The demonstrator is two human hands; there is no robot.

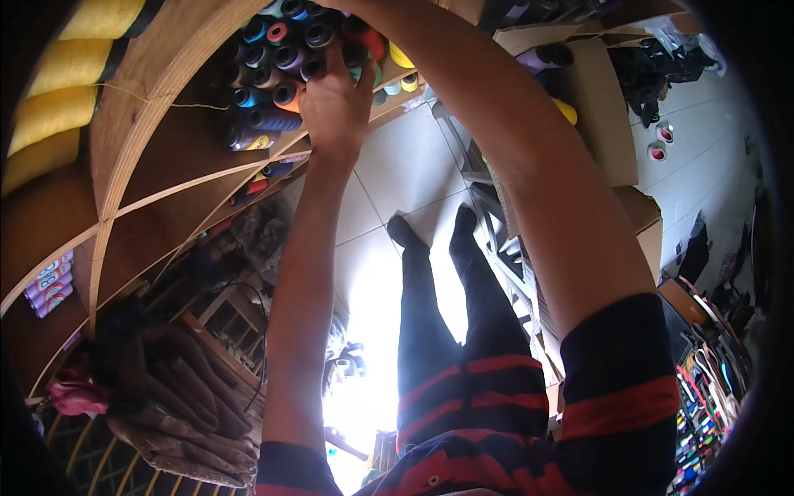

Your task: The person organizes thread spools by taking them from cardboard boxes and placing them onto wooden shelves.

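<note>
My left hand (337,112) reaches into a wooden shelf compartment packed with thread spools. Its finger and thumb sit on either side of a green spool (356,54) with a dark end, closed around it. Just beside the hand lie an orange spool (287,95) and a dark blue one (275,119). A red spool (364,35) shows above the fingers. My right forearm (463,62) stretches up across the view to the top edge, near the same spools, and its hand is cut off there.
More wooden compartments (107,211) curve along the left, with yellow spools (62,78) at the upper left. A cardboard box (602,116) stands to the right. Below are a tiled floor (397,165) and a metal frame (488,194). Brown cloth (186,388) hangs lower left.
</note>
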